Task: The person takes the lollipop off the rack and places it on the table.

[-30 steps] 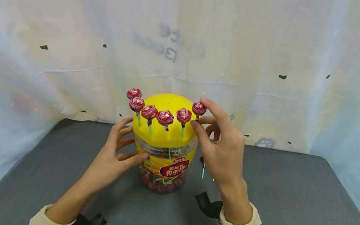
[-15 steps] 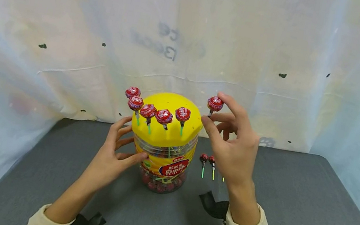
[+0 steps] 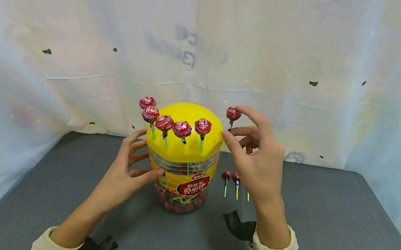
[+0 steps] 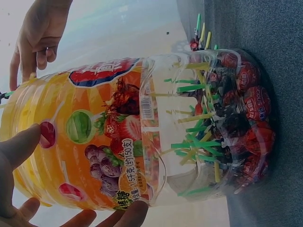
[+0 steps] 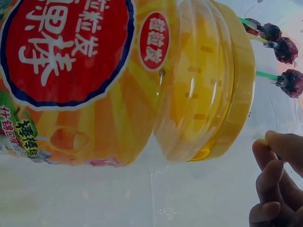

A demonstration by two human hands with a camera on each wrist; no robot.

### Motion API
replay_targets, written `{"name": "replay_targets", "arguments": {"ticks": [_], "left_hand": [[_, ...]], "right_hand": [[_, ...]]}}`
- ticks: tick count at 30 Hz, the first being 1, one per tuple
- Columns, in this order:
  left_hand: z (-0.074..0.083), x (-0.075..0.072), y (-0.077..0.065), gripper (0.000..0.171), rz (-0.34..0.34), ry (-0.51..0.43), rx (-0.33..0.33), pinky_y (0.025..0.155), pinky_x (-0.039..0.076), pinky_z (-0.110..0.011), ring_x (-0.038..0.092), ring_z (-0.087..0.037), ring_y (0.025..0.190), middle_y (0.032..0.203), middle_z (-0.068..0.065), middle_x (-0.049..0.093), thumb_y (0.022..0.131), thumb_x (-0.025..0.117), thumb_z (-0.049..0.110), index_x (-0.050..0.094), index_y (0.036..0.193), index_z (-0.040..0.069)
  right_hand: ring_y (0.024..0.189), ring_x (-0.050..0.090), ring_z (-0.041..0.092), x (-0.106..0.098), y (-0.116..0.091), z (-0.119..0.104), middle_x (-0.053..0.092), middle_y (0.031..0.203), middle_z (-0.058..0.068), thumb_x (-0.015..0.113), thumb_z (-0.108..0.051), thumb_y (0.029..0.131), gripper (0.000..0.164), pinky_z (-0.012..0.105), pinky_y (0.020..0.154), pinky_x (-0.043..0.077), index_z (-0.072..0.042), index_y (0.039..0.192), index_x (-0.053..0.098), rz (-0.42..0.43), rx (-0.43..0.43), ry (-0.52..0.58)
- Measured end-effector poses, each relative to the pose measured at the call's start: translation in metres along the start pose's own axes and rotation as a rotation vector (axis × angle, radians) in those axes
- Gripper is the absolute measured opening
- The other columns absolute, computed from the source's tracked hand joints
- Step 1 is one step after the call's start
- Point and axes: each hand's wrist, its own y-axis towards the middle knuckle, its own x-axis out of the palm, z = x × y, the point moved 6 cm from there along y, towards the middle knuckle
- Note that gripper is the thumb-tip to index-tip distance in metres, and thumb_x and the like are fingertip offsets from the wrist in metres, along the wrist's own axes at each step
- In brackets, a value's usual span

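Observation:
A clear plastic jar (image 3: 191, 188) of lollipops, with a fruit-printed label, stands upright under a yellow lid (image 3: 194, 113). Several red-wrapped lollipops (image 3: 182, 129) stick out along the lid's front and left edge. My left hand (image 3: 131, 175) grips the jar's left side, thumb in front and fingers around the far side; the left wrist view shows the thumb (image 4: 23, 144) on it. Beside the lid's right edge, my right hand (image 3: 259, 164) pinches a lollipop (image 3: 233, 113) upright. Its stick's lower end is mostly hidden by the fingers. In the right wrist view those fingertips (image 5: 262, 144) are apart from the lid.
Several loose lollipops (image 3: 237, 187) lie on the grey table (image 3: 325, 236) right of the jar, partly behind my right wrist. A pale curtain (image 3: 240, 38) hangs behind the table. Black straps (image 3: 238, 228) dangle at both wrists.
My right hand has drawn the lollipop away from the lid's right edge, rightward and up, then shifted slightly back left. More loose lollipops show on the table. My left hand stays on the jar.

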Motion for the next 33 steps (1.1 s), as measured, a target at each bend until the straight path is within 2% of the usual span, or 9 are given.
{"name": "replay_targets", "arguments": {"ticks": [7,18,25,33], "left_hand": [[-0.001,0.001,0.000,0.091,-0.003,-0.007,0.005,0.101,0.049,-0.061,0.039,-0.042,0.141,0.159,-0.012,0.024,0.091,0.074,0.024,0.009,0.153,0.045],[-0.001,0.001,0.000,0.091,-0.002,-0.011,0.013,0.101,0.049,-0.061,0.038,-0.042,0.142,0.160,-0.012,0.023,0.092,0.073,0.023,0.009,0.154,0.044],[-0.004,0.004,0.000,0.091,-0.009,-0.004,0.008,0.101,0.049,-0.061,0.038,-0.042,0.142,0.160,-0.012,0.023,0.092,0.073,0.027,0.009,0.154,0.045],[-0.002,0.002,-0.001,0.091,-0.002,-0.017,0.014,0.102,0.047,-0.064,0.037,-0.042,0.142,0.159,-0.012,0.025,0.092,0.072,0.026,0.008,0.154,0.045]], "right_hand": [[0.061,0.058,0.011,0.001,0.000,0.002,0.074,0.090,0.005,0.074,-0.012,0.090,0.059,0.021,0.056,0.039,-0.025,0.143,0.053,-0.011,0.004,-0.006],[0.062,0.058,0.011,-0.002,-0.001,0.001,0.074,0.089,0.005,0.076,-0.013,0.089,0.054,0.021,0.057,0.039,-0.022,0.138,0.056,-0.010,0.011,-0.022],[0.064,0.058,0.008,-0.016,-0.011,0.007,0.075,0.087,0.001,0.078,-0.013,0.087,0.056,0.020,0.057,0.040,-0.025,0.137,0.058,-0.023,0.062,-0.055],[0.060,0.056,0.004,-0.034,-0.022,0.017,0.075,0.083,-0.002,0.080,-0.012,0.084,0.055,0.019,0.053,0.043,-0.023,0.134,0.059,-0.128,0.035,-0.135]]}}
